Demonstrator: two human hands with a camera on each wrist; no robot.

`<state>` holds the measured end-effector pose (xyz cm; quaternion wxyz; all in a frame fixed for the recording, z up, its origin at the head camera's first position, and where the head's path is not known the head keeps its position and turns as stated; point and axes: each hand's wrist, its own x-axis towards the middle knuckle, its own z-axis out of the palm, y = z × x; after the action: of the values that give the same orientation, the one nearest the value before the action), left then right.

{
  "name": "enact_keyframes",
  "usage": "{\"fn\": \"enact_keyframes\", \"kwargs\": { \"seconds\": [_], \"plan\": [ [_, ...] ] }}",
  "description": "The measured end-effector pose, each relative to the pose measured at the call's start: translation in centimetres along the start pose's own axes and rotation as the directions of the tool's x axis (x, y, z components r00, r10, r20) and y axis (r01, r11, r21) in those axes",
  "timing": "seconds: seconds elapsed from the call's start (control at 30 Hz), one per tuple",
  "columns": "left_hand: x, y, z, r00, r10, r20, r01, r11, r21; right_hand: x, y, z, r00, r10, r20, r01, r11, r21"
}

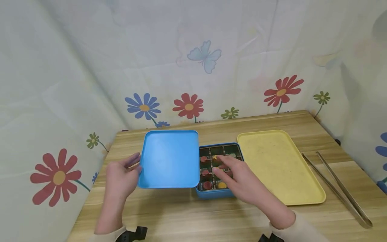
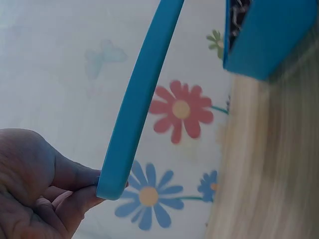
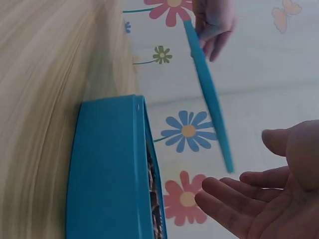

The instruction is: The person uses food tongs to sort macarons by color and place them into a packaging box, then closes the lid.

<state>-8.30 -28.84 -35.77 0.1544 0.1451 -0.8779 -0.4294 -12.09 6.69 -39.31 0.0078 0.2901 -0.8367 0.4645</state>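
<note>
My left hand (image 1: 122, 176) pinches a blue square lid (image 1: 169, 158) by its left edge, thumb on one side and fingers on the other. The lid hangs above the table, left of a blue box (image 1: 216, 194). In the left wrist view the lid (image 2: 139, 104) shows edge-on. The box holds a divided insert with red pieces (image 1: 207, 185) and yellow pieces (image 1: 222, 185) in several compartments. Over the box's right part hovers my right hand (image 1: 239, 176), fingers extended and holding nothing. In the right wrist view that hand (image 3: 264, 191) is apart from the lid.
A yellow tray (image 1: 278, 168) lies just right of the box. Beyond it, metal tongs (image 1: 341, 188) rest on the wooden table (image 1: 169, 215). A flower-printed cloth (image 1: 235, 84) hangs behind and at the sides.
</note>
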Motion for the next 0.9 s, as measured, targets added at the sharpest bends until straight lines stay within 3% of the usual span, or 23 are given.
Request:
{"fn": "enact_keyframes", "kwargs": {
  "seconds": [0.13, 0.3, 0.43, 0.5, 0.57, 0.73, 0.8, 0.9],
  "plan": [
    [-0.9, 2.3, 1.6, 0.997, 0.07, 0.037, -0.068, 0.995, -0.07, 0.0, 0.7, 0.2, 0.999, 0.04, -0.001, -0.04, 0.997, 0.071],
    [-1.9, 4.1, 3.4, 0.987, 0.139, 0.082, -0.128, 0.984, -0.128, -0.8, 1.2, -0.4, 0.998, 0.031, -0.058, -0.02, 0.983, 0.184],
    [-2.5, 4.8, 4.4, 0.986, 0.128, 0.105, -0.11, 0.98, -0.165, -1.6, 1.1, -1.4, 0.994, 0.038, -0.103, -0.01, 0.966, 0.258],
    [-2.6, 5.0, 4.9, 0.986, 0.117, 0.117, -0.091, 0.975, -0.204, -2.0, 1.1, -2.0, 0.99, 0.046, -0.13, -0.013, 0.97, 0.244],
    [-2.7, 5.1, 5.3, 0.985, 0.104, 0.134, -0.065, 0.961, -0.269, -2.5, 1.2, -2.8, 0.985, 0.044, -0.167, -0.008, 0.977, 0.212],
    [-2.6, 5.5, 6.3, 0.973, 0.111, 0.205, -0.009, 0.897, -0.443, -3.4, 1.6, -5.3, 0.968, 0.033, -0.248, 0.006, 0.988, 0.157],
    [-2.7, 5.6, 6.9, 0.963, 0.144, 0.228, -0.013, 0.871, -0.492, -3.7, 1.9, -6.2, 0.964, 0.023, -0.263, 0.017, 0.988, 0.15],
    [-2.7, 5.9, 8.0, 0.952, 0.182, 0.244, -0.029, 0.853, -0.521, -4.0, 2.4, -7.1, 0.96, 0.017, -0.28, 0.029, 0.986, 0.162]
  ]
}}
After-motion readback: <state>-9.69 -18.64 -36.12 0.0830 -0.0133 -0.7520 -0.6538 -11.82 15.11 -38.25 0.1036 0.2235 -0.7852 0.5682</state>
